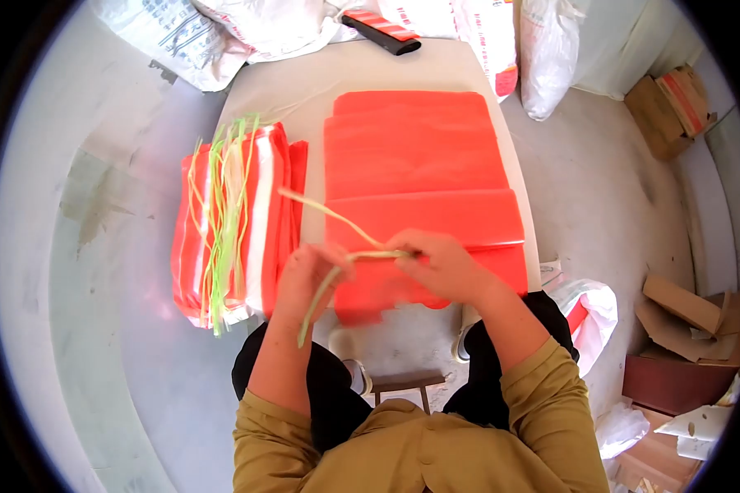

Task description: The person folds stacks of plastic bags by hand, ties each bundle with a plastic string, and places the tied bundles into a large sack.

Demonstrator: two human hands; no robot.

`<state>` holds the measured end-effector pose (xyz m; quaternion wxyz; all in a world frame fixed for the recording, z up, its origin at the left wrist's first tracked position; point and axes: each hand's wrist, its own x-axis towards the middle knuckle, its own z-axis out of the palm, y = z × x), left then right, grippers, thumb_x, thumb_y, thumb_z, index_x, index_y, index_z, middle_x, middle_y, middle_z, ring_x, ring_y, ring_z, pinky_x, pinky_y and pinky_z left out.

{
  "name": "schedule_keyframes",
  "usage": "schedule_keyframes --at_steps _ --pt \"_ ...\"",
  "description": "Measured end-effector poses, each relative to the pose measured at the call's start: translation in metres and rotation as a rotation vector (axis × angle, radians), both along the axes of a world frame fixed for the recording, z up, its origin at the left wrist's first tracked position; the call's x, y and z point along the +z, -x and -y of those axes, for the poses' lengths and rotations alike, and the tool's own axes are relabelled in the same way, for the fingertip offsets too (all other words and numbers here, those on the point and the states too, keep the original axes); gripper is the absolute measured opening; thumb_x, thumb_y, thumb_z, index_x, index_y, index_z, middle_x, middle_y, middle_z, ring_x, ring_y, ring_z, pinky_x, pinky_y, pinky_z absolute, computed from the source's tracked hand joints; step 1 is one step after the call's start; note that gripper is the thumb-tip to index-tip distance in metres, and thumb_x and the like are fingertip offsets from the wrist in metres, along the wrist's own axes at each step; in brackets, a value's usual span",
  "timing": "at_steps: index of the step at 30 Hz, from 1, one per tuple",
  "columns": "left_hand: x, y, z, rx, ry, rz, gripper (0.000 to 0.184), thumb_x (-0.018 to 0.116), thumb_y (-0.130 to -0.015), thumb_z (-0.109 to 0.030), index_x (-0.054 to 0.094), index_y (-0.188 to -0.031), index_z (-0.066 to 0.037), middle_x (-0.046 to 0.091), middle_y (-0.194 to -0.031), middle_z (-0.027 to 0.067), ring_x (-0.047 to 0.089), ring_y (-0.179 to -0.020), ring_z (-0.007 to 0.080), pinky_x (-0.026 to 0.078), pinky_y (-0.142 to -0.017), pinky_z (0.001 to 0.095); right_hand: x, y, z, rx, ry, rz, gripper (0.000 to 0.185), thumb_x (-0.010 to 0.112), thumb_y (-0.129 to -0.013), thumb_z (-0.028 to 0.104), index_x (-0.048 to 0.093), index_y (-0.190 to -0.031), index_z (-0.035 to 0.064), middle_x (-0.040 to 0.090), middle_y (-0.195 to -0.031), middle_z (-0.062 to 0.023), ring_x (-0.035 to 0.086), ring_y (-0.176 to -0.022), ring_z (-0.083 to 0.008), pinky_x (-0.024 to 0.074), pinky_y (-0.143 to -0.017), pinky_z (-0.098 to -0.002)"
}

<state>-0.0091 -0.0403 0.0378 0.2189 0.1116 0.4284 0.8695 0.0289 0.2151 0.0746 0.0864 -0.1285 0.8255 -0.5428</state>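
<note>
White sacks (177, 45) printed with lettering slump far beyond and to the left of a worker's left hand (306, 273), at the edge of a beige surface (296, 78). Nearer, just left of that hand, lies a folded red-and-white striped bundle (261, 222), a tangle of yellow-green strands (218, 238) draped across its top. The left hand, slightly blurred, has its fingers curled where a pale yellow strand (372, 255) bends past them; whether they are closed on it cannot be told. One loose end of that strand dangles below the left fingers, the other reaches up between bundle and stack. Well beyond the hands, a dark object (382, 34) with a red-striped top rests against the sacks. Red sheeting (411, 144) lies in a flat, folded stack beyond and beneath the right hand (444, 259), which pinches the pale yellow strand between thumb and fingertips, above the stack's near part. To the right of that hand and lower, a white plastic bag (598, 316) shows something red inside. Well apart, farther right, an open cardboard carton (682, 312) stands with its flaps spread.
</note>
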Motion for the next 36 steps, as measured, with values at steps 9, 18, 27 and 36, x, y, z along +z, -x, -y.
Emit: schedule_keyframes --at_steps 9,18,27,36 --pt "-0.013 0.017 -0.07 0.289 1.013 -0.541 0.02 0.074 -0.091 -0.007 0.071 -0.11 -0.002 0.07 -0.1 0.0066 0.064 -0.08 0.0181 0.055 -0.08 0.0312 0.001 0.001 -0.082 -0.448 0.299 -0.102 0.018 0.055 -0.105 0.004 0.064 -0.12 0.0022 0.061 -0.099 0.0012 0.056 -0.091 -0.0091 0.0471 -0.083 -0.0253" --pt "-0.019 0.012 -0.128 0.154 1.438 -1.37 0.06 0.071 -0.072 -0.002 0.059 -0.131 0.003 0.061 -0.132 0.015 0.054 -0.127 0.0342 0.044 -0.11 0.0455 -0.005 -0.002 -0.11 -0.499 0.087 -0.063 0.02 0.059 -0.103 0.007 0.066 -0.122 0.0034 0.066 -0.101 -0.0009 0.06 -0.093 -0.0097 0.0496 -0.086 -0.0259" --pt "-0.029 0.015 -0.142 0.117 1.542 -1.377 0.053 0.061 -0.073 0.002 0.059 -0.126 0.004 0.062 -0.129 0.0177 0.057 -0.123 0.0351 0.044 -0.109 0.046 -0.007 -0.003 -0.122 -0.511 0.17 -0.093 0.025 0.062 -0.1 0.013 0.067 -0.121 0.0003 0.07 -0.101 -0.0098 0.062 -0.089 -0.0189 0.0511 -0.083 -0.0328" --pt "-0.029 0.017 -0.143 0.139 1.544 -1.389 0.041 0.059 -0.082 0.0 0.06 -0.122 -0.001 0.064 -0.123 0.0134 0.059 -0.12 0.0318 0.045 -0.105 0.0457 -0.005 -0.003 -0.123 -0.478 0.18 -0.064 0.023 0.062 -0.1 0.012 0.067 -0.119 -0.0005 0.072 -0.103 -0.0097 0.064 -0.092 -0.0185 0.0514 -0.086 -0.0324"
